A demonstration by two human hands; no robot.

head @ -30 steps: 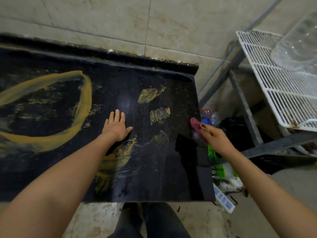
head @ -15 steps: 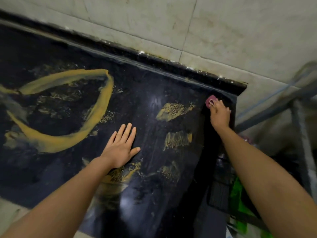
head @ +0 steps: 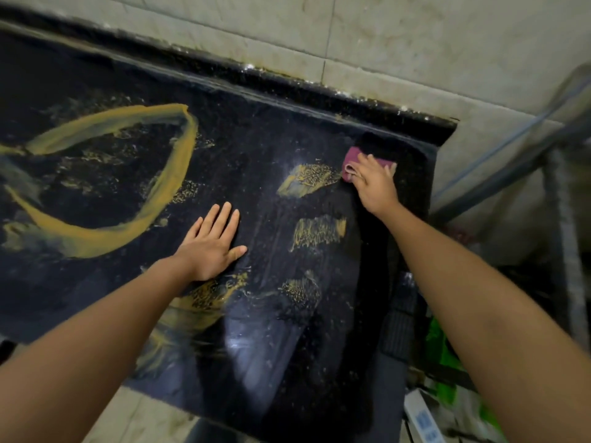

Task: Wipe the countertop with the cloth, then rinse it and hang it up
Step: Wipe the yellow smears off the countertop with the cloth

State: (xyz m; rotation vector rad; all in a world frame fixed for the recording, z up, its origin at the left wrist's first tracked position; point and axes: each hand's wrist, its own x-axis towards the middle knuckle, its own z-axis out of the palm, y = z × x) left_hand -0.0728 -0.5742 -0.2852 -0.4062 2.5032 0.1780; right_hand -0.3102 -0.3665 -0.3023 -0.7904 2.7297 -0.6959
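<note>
The black stone countertop (head: 96, 193) carries yellow smears: a wide curved streak (head: 172, 174) on the left and several patches (head: 307, 180) right of centre. My right hand (head: 375, 183) presses a dark pink cloth (head: 353, 156) flat on the counter near the back right corner, just right of the uppermost patch. Most of the cloth is hidden under my fingers. My left hand (head: 212, 244) lies flat on the counter with fingers spread, holding nothing.
A tiled wall (head: 383, 43) and a raised black backsplash (head: 287, 78) bound the counter at the back. Its right edge drops off beside a grey metal rack frame (head: 563, 199). Green packaging (head: 444, 350) and clutter sit on the floor below.
My right hand has slid the cloth leftward and slightly nearer from the back right corner toward the uppermost yellow patch. My left hand stays planted.
</note>
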